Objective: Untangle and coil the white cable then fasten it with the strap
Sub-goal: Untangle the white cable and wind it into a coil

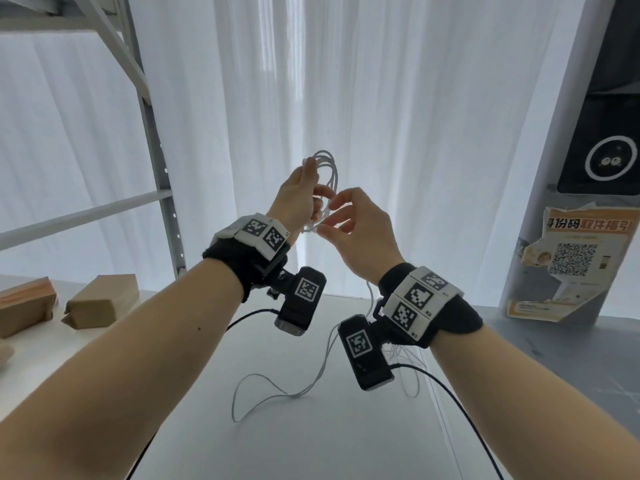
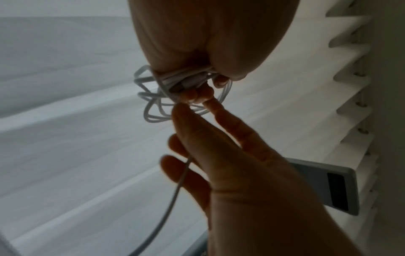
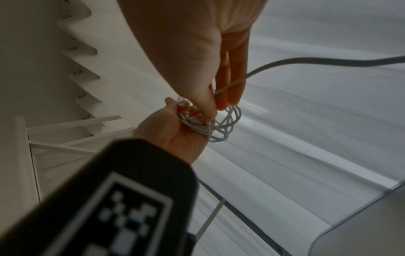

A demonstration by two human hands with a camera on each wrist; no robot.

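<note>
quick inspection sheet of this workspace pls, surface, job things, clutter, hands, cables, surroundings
surface: white table, part of the cable lying loose on it
job's things: white cable partly coiled, held up in the air; strap: nothing seen
clutter: two brown parcels at the table's left
hands: left hand grips the coil; right hand pinches a strand beside it
cables: black camera leads trail from both wrists
surroundings: white curtain, metal shelf frame, poster with QR code

We see a smooth plastic-sheathed white cable [image 1: 327,171], matt brown paper-wrapped parcels [image 1: 100,301] and sheer cloth curtains [image 1: 381,116].
</note>
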